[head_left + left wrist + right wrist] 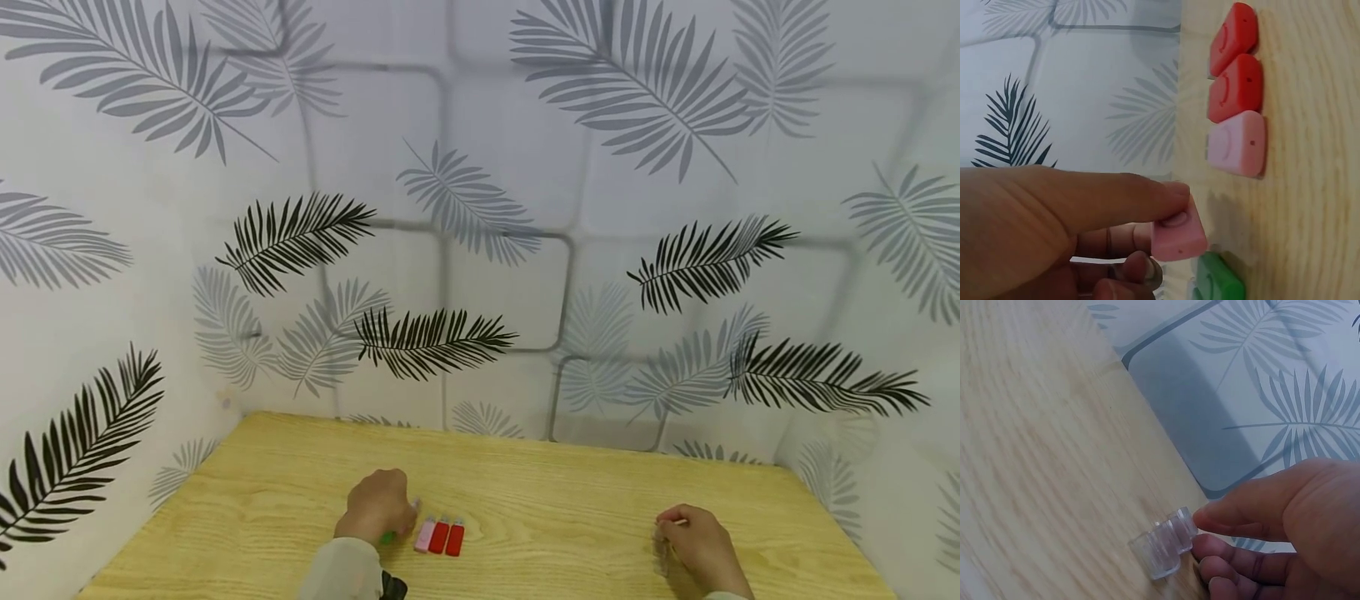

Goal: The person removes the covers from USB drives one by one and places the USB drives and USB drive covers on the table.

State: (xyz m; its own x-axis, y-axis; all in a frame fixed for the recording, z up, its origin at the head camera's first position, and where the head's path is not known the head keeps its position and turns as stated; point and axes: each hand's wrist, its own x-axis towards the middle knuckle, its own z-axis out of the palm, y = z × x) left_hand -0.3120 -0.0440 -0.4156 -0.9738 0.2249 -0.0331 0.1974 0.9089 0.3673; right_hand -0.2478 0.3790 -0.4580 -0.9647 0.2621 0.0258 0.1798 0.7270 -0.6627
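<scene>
My left hand pinches a pink USB flash drive between thumb and fingers, just above the table. Close below it lies a green flash drive, partly hidden by the hand in the head view. Beside them, a second pink drive and two red drives lie side by side in a row. Over on the right, my right hand has thumb and forefinger at the end of a short row of clear plastic caps, pinching the end one.
The wood-grain table reaches back to a wall covered in leaf-patterned sheeting. Similar sheeting rises at the left and right sides. A dark band sits at the left sleeve.
</scene>
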